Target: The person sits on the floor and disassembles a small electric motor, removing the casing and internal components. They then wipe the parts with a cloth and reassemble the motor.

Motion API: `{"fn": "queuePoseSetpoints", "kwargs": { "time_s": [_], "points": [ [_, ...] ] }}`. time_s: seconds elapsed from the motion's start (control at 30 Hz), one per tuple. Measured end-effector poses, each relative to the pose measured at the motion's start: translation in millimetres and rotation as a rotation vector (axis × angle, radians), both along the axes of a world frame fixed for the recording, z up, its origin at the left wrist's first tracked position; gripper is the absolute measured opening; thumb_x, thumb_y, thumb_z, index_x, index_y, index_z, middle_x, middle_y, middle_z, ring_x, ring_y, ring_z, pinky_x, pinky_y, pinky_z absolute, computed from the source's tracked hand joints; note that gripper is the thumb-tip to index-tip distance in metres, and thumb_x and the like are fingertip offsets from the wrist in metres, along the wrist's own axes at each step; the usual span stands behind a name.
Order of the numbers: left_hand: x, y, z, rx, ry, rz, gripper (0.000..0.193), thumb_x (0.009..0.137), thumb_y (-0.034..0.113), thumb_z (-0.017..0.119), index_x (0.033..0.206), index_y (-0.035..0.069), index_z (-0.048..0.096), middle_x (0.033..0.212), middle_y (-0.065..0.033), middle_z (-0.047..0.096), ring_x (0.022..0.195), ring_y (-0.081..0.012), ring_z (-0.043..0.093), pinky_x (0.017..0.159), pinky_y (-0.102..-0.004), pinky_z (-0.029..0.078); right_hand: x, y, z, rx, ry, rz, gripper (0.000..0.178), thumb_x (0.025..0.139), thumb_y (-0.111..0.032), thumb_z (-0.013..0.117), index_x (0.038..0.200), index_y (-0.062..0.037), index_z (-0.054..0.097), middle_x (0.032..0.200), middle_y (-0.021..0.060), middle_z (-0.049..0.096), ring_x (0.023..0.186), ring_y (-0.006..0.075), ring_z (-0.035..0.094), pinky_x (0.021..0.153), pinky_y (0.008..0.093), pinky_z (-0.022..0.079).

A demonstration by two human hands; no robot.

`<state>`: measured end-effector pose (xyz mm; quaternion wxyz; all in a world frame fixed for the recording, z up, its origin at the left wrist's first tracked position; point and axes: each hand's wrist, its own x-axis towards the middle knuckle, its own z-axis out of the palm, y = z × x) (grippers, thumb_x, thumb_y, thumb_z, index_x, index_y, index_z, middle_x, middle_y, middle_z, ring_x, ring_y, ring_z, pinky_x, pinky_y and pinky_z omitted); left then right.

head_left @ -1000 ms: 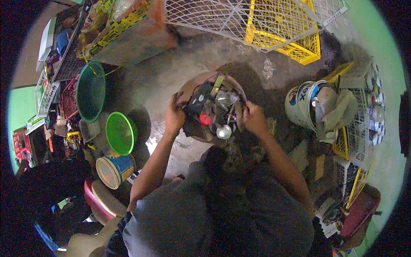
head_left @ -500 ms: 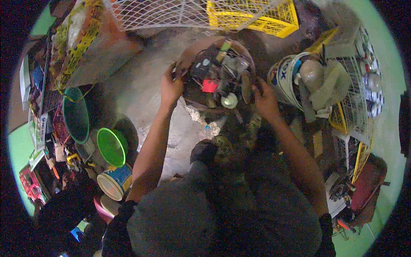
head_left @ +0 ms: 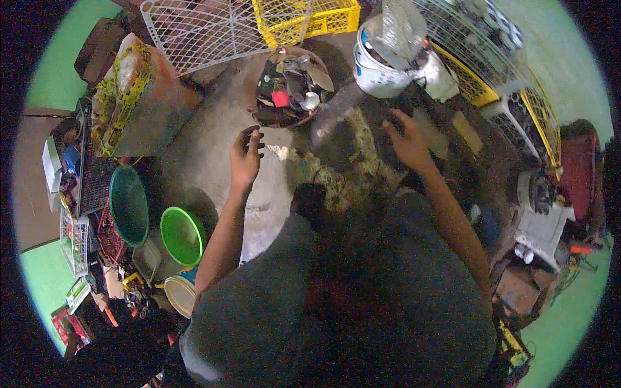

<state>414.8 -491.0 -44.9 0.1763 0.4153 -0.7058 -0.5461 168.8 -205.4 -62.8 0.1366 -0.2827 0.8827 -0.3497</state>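
Note:
A round brown basin (head_left: 303,119) full of mixed odds and ends sits on the floor ahead of me. Among its contents are a bright red piece (head_left: 280,99), a shiny silvery round object (head_left: 310,101) and dark items too jumbled to name. My left hand (head_left: 246,155) hovers just short of the basin's near left side, fingers apart and holding nothing. Farther to the right, my right hand (head_left: 409,143) is in the air over the stained floor, its fingers spread and grasping nothing. Neither hand touches the basin.
A white bucket (head_left: 378,81) stuffed with plastic stands beyond my right hand. White and yellow crates (head_left: 336,18) line the back. At left are a large sack (head_left: 145,110), a dark green basin (head_left: 128,205) and a bright green basin (head_left: 182,236). Cluttered goods (head_left: 537,220) fill the right.
Both hands have let go of the basin's sides and drawn back from it. The basin now sits farther ahead of me. The view has also shifted, moving the bucket and crates across the picture.

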Motion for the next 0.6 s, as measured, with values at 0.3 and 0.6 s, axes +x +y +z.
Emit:
{"fn": "queuePoseSetpoints", "kwargs": {
  "time_s": [0.3, 0.6],
  "points": [
    [11.9, 34.0, -59.5, -0.410, -0.257, -0.577, 0.047, 0.085, 0.022, 0.073, 0.126, 0.004, 0.058, 0.119, -0.0249, 0.063, 0.101, -0.0386, 0.067, 0.083, -0.0443, 0.056, 43.4, 65.6, -38.4, 0.142, -0.285, 0.275, 0.051, 0.091, -0.029, 0.068, 0.134, -0.0039, 0.055, 0.118, 0.0185, 0.067, 0.108, 0.0354, 0.065, 0.094, 0.0444, 0.050],
    [3.8, 57.0, -121.0, -0.604, -0.440, -0.739, 0.070, 0.075, 0.011, 0.075, 0.138, 0.004, 0.043, 0.137, -0.0276, 0.046, 0.117, -0.0495, 0.053, 0.096, -0.0518, 0.049, 47.9, 89.4, -127.9, 0.528, -0.176, 0.636, 0.046, 0.092, -0.024, 0.061, 0.134, -0.0094, 0.049, 0.113, 0.0246, 0.065, 0.107, 0.0432, 0.063, 0.087, 0.0545, 0.052]
  ]
}}
